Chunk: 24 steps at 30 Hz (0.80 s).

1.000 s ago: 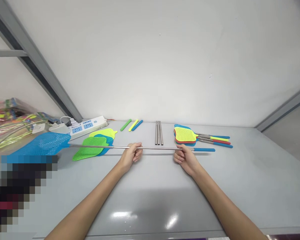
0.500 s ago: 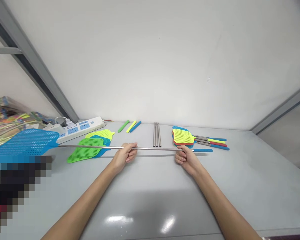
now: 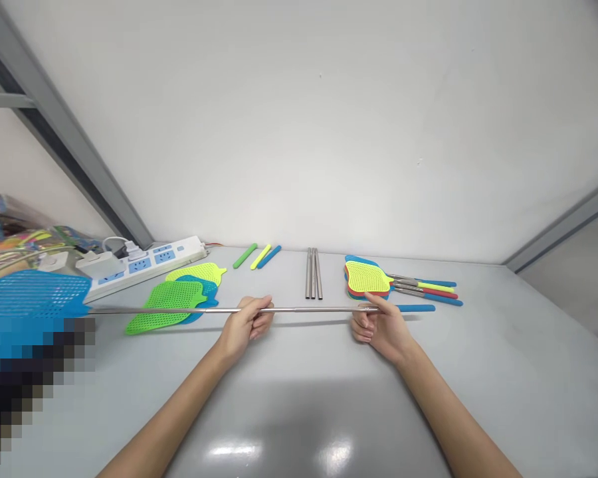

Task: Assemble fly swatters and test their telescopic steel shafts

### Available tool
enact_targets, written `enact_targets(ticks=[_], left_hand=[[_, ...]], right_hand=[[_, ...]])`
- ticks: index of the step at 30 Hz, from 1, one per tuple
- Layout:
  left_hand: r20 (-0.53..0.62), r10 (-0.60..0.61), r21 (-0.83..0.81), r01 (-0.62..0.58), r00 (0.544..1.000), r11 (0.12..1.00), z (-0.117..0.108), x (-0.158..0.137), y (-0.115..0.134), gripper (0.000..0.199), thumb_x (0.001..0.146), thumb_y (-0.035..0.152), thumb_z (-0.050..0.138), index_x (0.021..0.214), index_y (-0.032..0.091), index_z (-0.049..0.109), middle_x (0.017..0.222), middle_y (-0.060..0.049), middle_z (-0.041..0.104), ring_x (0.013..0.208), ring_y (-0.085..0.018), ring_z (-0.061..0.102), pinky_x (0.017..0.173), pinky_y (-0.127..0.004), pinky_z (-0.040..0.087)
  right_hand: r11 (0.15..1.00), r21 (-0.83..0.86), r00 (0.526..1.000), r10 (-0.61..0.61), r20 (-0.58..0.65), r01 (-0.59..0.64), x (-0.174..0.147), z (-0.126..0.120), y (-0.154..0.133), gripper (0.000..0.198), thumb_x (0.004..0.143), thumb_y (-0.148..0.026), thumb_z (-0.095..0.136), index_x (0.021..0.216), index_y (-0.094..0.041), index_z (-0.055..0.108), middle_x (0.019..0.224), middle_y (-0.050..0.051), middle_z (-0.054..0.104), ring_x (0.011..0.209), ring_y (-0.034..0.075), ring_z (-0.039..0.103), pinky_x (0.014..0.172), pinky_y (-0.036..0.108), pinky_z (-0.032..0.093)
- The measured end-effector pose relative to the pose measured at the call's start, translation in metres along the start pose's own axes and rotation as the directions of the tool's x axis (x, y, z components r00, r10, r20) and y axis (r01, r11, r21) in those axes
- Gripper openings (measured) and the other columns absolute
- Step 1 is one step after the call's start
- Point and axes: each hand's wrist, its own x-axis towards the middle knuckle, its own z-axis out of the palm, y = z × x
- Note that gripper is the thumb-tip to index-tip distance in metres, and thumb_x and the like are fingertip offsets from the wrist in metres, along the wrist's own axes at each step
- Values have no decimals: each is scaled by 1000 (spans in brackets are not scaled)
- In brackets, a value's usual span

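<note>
Held level across the table is a blue fly swatter (image 3: 44, 292) with a thin metal telescopic shaft, drawn out long. My left hand (image 3: 246, 325) is closed around the middle of the shaft. My right hand (image 3: 381, 328) grips the shaft's right end, just beside the blue handle (image 3: 416, 308). Beyond my left forearm lie loose swatter heads: a green one (image 3: 167, 305), a blue one (image 3: 206, 290) and a yellow one (image 3: 199, 271). Behind my right hand is a stack of short, collapsed swatters, topped by a yellow swatter (image 3: 369, 277).
Green (image 3: 245, 255), yellow (image 3: 261, 257) and blue (image 3: 269, 257) handle grips lie near the wall. Bare metal tubes (image 3: 313, 273) are at centre back. A white power strip (image 3: 149, 265) with plugs sits at left, beside plastic-wrapped packages (image 3: 10, 232). A pixelated dark patch covers the lower left.
My right hand has shifted slightly right, and the swatter's head has gone farther left. The shaft between head and handle looks longer. Both hands keep hold of it.
</note>
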Motion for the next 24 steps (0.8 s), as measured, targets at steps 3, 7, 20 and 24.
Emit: enact_targets(ticks=[3, 7, 20, 24], left_hand=[[6, 9, 34, -9, 1000, 999, 1, -1, 0, 44, 79, 33, 33, 38, 18, 26, 31, 4, 22, 34, -7, 25, 40, -25, 18], [-58, 34, 91, -29, 998, 995, 2, -1, 2, 46, 81, 36, 29, 39, 17, 27, 32, 5, 22, 35, -7, 25, 42, -24, 19], [-9, -49, 350, 49, 999, 935, 30, -10, -3, 48, 78, 41, 32, 38, 16, 28, 33, 5, 25, 37, -7, 26, 44, -22, 22], [20, -83, 351, 71, 996, 934, 32, -10, -1, 49, 78, 42, 32, 37, 16, 31, 33, 5, 27, 37, -7, 29, 44, -22, 23]], right_hand=[[1000, -9, 1000, -20, -17, 20, 1, -1, 1, 41, 75, -39, 41, 44, -13, 45, 41, -3, 28, 40, 7, 28, 41, 24, 19], [999, -18, 999, -44, -20, 43, 3, 4, 6, 38, 75, -34, 43, 42, -14, 42, 42, -4, 25, 40, 7, 25, 42, 24, 19], [999, -42, 997, 16, 77, -12, 0, 43, 38, 37, 77, -39, 39, 49, -14, 41, 45, -5, 26, 41, 6, 26, 45, 23, 18], [998, -44, 995, 44, 84, -40, -1, 46, 42, 37, 76, -39, 40, 49, -14, 42, 44, -5, 27, 40, 6, 26, 44, 23, 17]])
